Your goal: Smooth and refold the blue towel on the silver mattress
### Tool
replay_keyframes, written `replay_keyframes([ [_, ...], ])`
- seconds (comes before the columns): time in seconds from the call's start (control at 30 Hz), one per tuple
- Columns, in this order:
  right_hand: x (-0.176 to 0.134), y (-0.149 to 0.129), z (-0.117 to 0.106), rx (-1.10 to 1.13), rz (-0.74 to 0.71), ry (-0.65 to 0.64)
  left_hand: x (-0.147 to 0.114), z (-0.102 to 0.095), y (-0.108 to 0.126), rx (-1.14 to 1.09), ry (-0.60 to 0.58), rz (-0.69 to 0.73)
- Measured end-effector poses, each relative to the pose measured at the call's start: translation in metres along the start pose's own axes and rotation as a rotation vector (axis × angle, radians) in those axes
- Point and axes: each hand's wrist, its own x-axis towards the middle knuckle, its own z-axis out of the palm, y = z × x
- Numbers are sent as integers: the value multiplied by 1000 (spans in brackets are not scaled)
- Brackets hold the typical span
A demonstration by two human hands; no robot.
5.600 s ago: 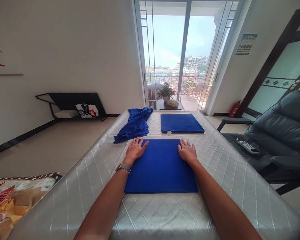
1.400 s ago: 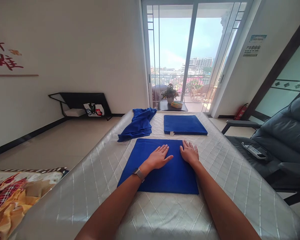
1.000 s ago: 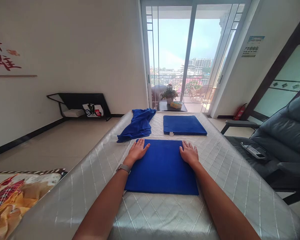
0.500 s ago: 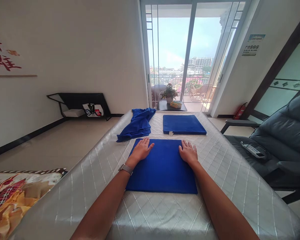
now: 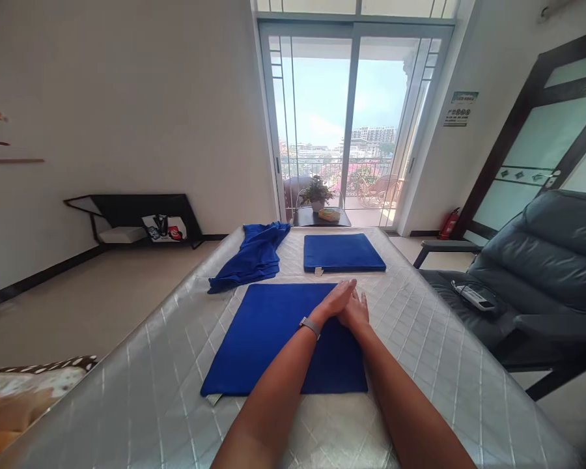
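Observation:
A flat, neatly squared blue cloth [image 5: 273, 332] lies in front of me on the silver quilted mattress [image 5: 176, 365], with a small white tag at its near left corner. My left hand [image 5: 336, 302], below a grey wristband, rests at the cloth's far right corner with fingers stretched out. Close against it, partly covered by it, is my right hand [image 5: 355, 311], its visible fingers extended at the cloth's right edge. Behind the cloth sits a folded blue stack [image 5: 344, 253] with a white tag. To its left lies a crumpled blue cloth [image 5: 254, 255].
A dark armchair [image 5: 532, 260] with a white power strip [image 5: 474, 297] on its seat stands at right. Past the mattress's far end are a small table with a potted plant [image 5: 317, 190] and a sliding glass door. Patterned bedding [image 5: 34, 404] shows at lower left.
My left hand has slid right across the cloth to meet my right hand at the far right corner. The whole view has tilted up and turned slightly right.

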Motion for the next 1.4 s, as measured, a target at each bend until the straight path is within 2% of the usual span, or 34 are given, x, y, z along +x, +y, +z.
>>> replay_keyframes([
  [0.1, 1, -1, -1, 14, -5, -14, 4, 4, -7, -29, 53, -25],
  [0.23, 1, 0, 0, 18, -1, -9, 0, 7, -10, 12, 62, -22],
  [0.43, -1, -3, -2, 33, 8, -17, -16, -9, -17, 255, 20, 1],
  [0.53, 0, -6, -4, 83, 55, -10, -33, -27, -35, 391, 16, -27],
  [0.63, 2, -8, -4, 116, 97, -3, -55, -53, -61, 518, 70, -92],
  [0.83, 4, -7, -3, 115, 100, -15, -108, -117, -124, 627, 144, -286],
  [0.97, 4, -8, -3, 100, 103, -26, -133, -141, -151, 668, 196, -352],
  [1.07, 5, -8, -3, 92, 105, -21, -139, -144, -155, 682, 217, -360],
  [1.4, 4, -8, -4, 55, 88, 10, -138, -143, -144, 666, 197, -380],
])
